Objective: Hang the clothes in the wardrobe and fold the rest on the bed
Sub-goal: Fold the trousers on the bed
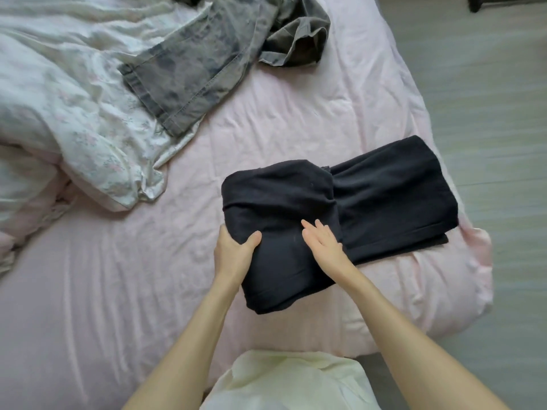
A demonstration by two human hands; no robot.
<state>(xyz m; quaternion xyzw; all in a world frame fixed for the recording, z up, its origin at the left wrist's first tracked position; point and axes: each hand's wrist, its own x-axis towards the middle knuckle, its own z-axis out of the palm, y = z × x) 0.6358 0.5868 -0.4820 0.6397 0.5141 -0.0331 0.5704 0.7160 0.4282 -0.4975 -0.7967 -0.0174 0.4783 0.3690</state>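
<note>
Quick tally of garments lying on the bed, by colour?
Black: 1, the black garment, being folded, left hand gripping its edge, right hand flat on it
Grey: 2, washed grey jeans, grey-olive garment
Total: 3

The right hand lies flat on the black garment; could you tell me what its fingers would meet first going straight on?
Probably only more of the black garment beneath the right hand.

No readable text in view.
Neither the black garment (325,220), the grey jeans (189,75), the floral duvet (74,119) nor the pink bed sheet (266,128) shows any lettering, label, brand or number.
</note>
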